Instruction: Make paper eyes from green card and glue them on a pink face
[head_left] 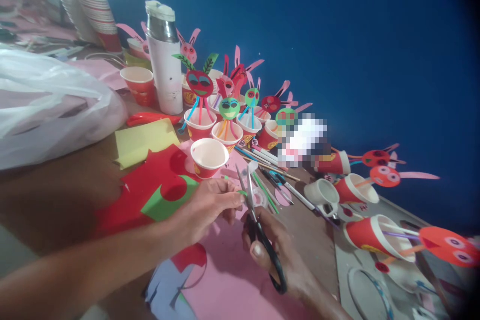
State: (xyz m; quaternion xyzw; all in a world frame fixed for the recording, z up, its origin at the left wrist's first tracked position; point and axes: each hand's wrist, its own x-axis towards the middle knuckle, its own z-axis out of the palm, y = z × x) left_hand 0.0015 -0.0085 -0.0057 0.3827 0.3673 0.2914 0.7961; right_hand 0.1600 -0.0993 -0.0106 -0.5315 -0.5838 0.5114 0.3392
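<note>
Head view: pinching a small green scrap (243, 193) between thumb and fingertips of the left hand (217, 202), grip closed on it. Holding black-handled scissors (261, 237) in the right hand (275, 242), grip curled round the handles, with 2 blades parted and pointing near 12 o'clock. Have the scrap right at the blades, toward 3 o'clock from the left hand; cannot tell how far cut.

Can see a clear tape roll (260, 199) just beside the blades at 3 o'clock, and a pink sheet (232, 280) below the hands toward 6. At 9 o'clock from the left hand, can find red paper (137, 182) overlapping a green sheet (165, 203); at 12, a red-and-white cup (210, 152).

Measured from the scissors, can make out a white mug (318, 192) at 2 o'clock on the table (318, 240), a yellow sheet (148, 142) at 10, a white flask (165, 70) at 11, and a green-faced paper figure (229, 108) well apart, near 12.
</note>
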